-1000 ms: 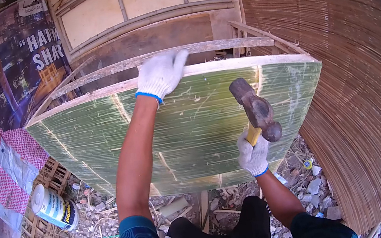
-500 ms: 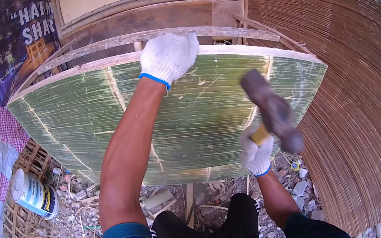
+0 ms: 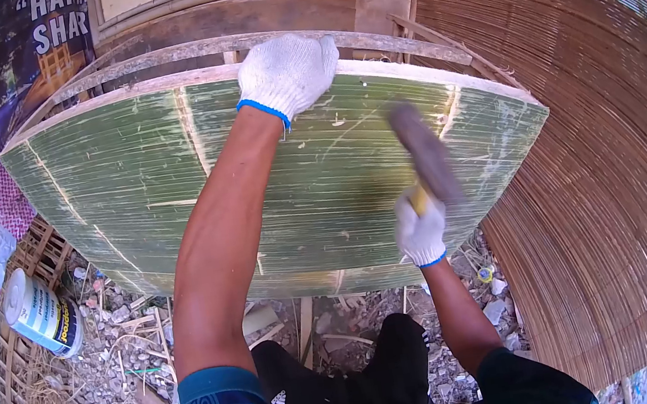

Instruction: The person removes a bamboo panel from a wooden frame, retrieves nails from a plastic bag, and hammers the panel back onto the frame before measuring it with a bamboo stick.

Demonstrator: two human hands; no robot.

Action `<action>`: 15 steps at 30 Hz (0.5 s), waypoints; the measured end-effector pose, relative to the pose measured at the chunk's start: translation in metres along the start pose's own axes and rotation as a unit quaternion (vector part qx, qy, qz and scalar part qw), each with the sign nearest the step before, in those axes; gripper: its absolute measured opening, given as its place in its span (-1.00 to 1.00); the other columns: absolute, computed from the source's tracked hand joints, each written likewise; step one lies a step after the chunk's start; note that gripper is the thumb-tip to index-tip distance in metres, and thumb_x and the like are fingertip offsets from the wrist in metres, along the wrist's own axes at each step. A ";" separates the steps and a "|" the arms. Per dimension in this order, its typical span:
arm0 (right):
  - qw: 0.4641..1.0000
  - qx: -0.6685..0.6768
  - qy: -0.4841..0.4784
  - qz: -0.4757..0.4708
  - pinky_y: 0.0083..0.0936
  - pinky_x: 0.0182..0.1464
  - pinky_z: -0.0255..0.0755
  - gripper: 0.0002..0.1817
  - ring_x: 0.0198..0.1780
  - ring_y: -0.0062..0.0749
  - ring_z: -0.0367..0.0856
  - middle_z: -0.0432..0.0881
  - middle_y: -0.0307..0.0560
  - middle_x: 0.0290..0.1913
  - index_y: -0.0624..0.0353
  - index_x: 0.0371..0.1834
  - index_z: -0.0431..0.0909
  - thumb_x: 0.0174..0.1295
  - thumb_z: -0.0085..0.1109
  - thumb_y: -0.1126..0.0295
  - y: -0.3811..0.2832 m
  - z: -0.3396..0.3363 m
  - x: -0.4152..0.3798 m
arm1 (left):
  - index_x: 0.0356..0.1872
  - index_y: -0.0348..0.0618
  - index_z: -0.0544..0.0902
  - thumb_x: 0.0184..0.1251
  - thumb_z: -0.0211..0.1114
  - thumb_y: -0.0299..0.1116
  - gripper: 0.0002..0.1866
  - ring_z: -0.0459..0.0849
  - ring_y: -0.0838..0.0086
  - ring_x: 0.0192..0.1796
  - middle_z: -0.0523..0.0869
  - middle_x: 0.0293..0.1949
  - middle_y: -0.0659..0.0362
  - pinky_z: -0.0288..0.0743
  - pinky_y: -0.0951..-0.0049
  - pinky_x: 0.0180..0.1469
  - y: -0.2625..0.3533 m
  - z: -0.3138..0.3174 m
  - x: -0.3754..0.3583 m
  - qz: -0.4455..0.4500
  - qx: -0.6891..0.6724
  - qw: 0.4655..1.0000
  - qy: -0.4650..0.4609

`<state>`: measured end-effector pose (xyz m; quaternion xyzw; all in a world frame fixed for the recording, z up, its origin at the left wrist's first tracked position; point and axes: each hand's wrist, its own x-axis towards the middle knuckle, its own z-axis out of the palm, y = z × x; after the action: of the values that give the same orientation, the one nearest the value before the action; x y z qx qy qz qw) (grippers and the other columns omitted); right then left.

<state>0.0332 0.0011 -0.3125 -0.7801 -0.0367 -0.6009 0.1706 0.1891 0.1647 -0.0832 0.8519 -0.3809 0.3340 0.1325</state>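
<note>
A wide panel of split green bamboo (image 3: 319, 173) leans in front of me, with a pale wooden strip along its top edge. My left hand (image 3: 289, 73), in a white knitted glove with a blue cuff, is closed over that top edge; its fingertips are hidden behind. My right hand (image 3: 421, 229), gloved the same way, grips the yellow handle of a hammer (image 3: 427, 155). The hammer's dark, heavy head is smeared by motion and held up over the panel's right half, apart from the top edge.
Behind the panel stand a wooden frame bar (image 3: 176, 54) and a board wall. A woven bamboo screen (image 3: 577, 164) rises on the right. At left are a printed banner (image 3: 4, 82) and a white paint bucket (image 3: 43, 315). Rubble and bamboo scraps (image 3: 132, 348) cover the ground.
The hammer has swung slightly left and up, its head turning more edge-on. My left hand keeps its hold on the top edge. The view has shifted a little.
</note>
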 end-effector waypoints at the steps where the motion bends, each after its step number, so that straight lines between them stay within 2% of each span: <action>1: 0.962 -0.032 -0.136 0.234 -0.24 -0.41 0.42 -0.68 -0.56 0.07 0.56 0.60 0.03 -0.55 0.19 -0.26 0.58 0.49 0.09 0.14 -0.030 -0.010 0.021 | -0.27 -0.17 0.82 0.61 -0.13 -0.08 -0.44 0.82 -0.06 -0.19 0.83 -0.27 -0.11 0.71 -0.06 -0.06 -0.001 -0.003 0.002 0.000 0.004 1.000 0.011; 3: 0.959 -0.047 -0.148 0.238 -0.12 -0.40 0.47 -0.68 -0.50 0.19 0.63 0.55 0.19 -0.61 0.21 -0.30 0.58 0.39 0.25 0.14 -0.044 -0.014 0.017 | -0.27 -0.18 0.82 0.61 -0.14 -0.07 -0.43 0.82 -0.05 -0.18 0.83 -0.26 -0.11 0.71 -0.06 -0.06 0.001 -0.001 -0.003 0.008 0.009 1.000 0.023; 5: 0.981 -0.005 -0.095 0.169 -0.19 -0.43 0.43 -0.63 -0.56 0.01 0.59 0.52 0.05 -0.62 0.21 -0.29 0.57 0.45 0.17 0.08 -0.043 -0.018 0.009 | -0.27 -0.17 0.83 0.61 -0.15 -0.06 -0.42 0.82 -0.05 -0.18 0.83 -0.25 -0.10 0.71 -0.06 -0.05 -0.003 0.004 -0.002 0.010 -0.015 0.999 0.044; 6: 0.986 0.015 -0.075 0.146 -0.22 -0.45 0.41 -0.60 -0.58 -0.09 0.58 0.51 -0.02 -0.63 0.20 -0.29 0.57 0.49 0.13 0.05 -0.043 -0.022 -0.005 | -0.27 -0.16 0.83 0.61 -0.15 -0.06 -0.42 0.82 -0.05 -0.17 0.83 -0.24 -0.09 0.71 -0.06 -0.05 -0.001 0.001 -0.003 0.002 -0.015 1.000 0.021; 7: 0.999 -0.020 -0.029 0.026 -0.29 -0.49 0.40 -0.58 -0.61 -0.24 0.53 0.49 -0.10 -0.64 0.19 -0.35 0.54 0.47 0.15 0.03 -0.033 -0.020 -0.010 | -0.26 -0.16 0.83 0.61 -0.15 -0.06 -0.43 0.82 -0.05 -0.16 0.83 -0.24 -0.09 0.71 -0.06 -0.05 -0.001 -0.001 0.001 -0.005 -0.017 1.000 0.021; 8: 0.995 0.094 -0.014 -0.037 -0.33 -0.51 0.38 -0.60 -0.60 -0.29 0.52 0.49 -0.13 -0.62 0.18 -0.38 0.52 0.47 0.14 0.07 -0.010 -0.015 -0.014 | -0.26 -0.15 0.83 0.61 -0.14 -0.06 -0.43 0.82 -0.05 -0.16 0.83 -0.24 -0.09 0.70 -0.07 -0.04 0.000 -0.001 0.001 -0.013 -0.020 1.000 0.015; 9: 0.984 0.162 0.006 -0.072 -0.32 -0.52 0.37 -0.61 -0.60 -0.26 0.51 0.48 -0.11 -0.63 0.19 -0.37 0.51 0.47 0.15 0.09 0.002 -0.009 -0.018 | -0.25 -0.15 0.83 0.61 -0.14 -0.06 -0.43 0.82 -0.05 -0.16 0.83 -0.23 -0.08 0.70 -0.07 -0.04 -0.001 0.001 -0.001 -0.020 -0.024 0.999 0.008; 10: 0.983 0.169 0.017 -0.069 -0.30 -0.52 0.35 -0.62 -0.61 -0.23 0.50 0.48 -0.08 -0.63 0.20 -0.36 0.51 0.48 0.15 0.11 0.004 -0.003 -0.014 | -0.24 -0.13 0.84 0.61 -0.14 -0.06 -0.44 0.82 -0.06 -0.16 0.83 -0.23 -0.08 0.70 -0.08 -0.04 -0.003 0.004 0.000 -0.006 -0.027 0.999 0.030; 11: 0.992 0.122 -0.002 -0.021 -0.29 -0.53 0.33 -0.63 -0.61 -0.19 0.49 0.48 -0.06 -0.63 0.21 -0.35 0.51 0.48 0.16 0.13 0.003 -0.002 -0.013 | -0.24 -0.12 0.84 0.60 -0.13 -0.07 -0.45 0.82 -0.07 -0.16 0.84 -0.23 -0.08 0.70 -0.08 -0.04 -0.004 0.009 -0.002 0.001 -0.025 0.999 0.023; 12: 0.996 0.055 -0.045 0.059 -0.27 -0.54 0.32 -0.64 -0.61 -0.16 0.48 0.48 -0.03 -0.63 0.22 -0.34 0.50 0.49 0.16 0.15 -0.005 0.000 -0.002 | -0.23 -0.12 0.84 0.60 -0.13 -0.07 -0.45 0.82 -0.07 -0.16 0.84 -0.24 -0.08 0.70 -0.08 -0.04 -0.002 0.007 -0.004 0.011 -0.024 0.999 0.019; 13: 0.984 -0.015 -0.068 0.161 -0.21 -0.51 0.33 -0.66 -0.61 -0.04 0.49 0.49 0.06 -0.62 0.25 -0.32 0.51 0.48 0.15 0.17 -0.017 0.007 0.016 | -0.23 -0.11 0.84 0.60 -0.12 -0.07 -0.46 0.82 -0.07 -0.17 0.84 -0.24 -0.08 0.69 -0.08 -0.04 -0.003 0.004 -0.001 0.016 -0.022 0.999 0.023; 14: 0.969 -0.035 -0.102 0.220 -0.12 -0.44 0.36 -0.67 -0.55 0.14 0.53 0.50 0.18 -0.58 0.28 -0.25 0.54 0.48 0.11 0.18 -0.024 0.003 0.020 | -0.24 -0.09 0.84 0.59 -0.11 -0.09 -0.48 0.82 -0.07 -0.17 0.84 -0.24 -0.06 0.70 -0.09 -0.06 -0.005 0.010 0.003 0.014 -0.028 0.999 0.041; 15: 0.971 -0.045 -0.095 0.217 -0.11 -0.44 0.36 -0.65 -0.56 0.12 0.54 0.50 0.18 -0.58 0.27 -0.25 0.54 0.48 0.11 0.14 -0.030 -0.004 0.013 | -0.24 -0.08 0.84 0.59 -0.11 -0.10 -0.48 0.82 -0.07 -0.17 0.84 -0.24 -0.06 0.70 -0.09 -0.05 -0.003 0.013 -0.002 0.013 -0.031 0.999 0.040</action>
<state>0.0248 0.0262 -0.2924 -0.8298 0.1445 -0.4737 0.2570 0.1969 0.1616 -0.0944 0.8282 -0.3970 0.3572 0.1696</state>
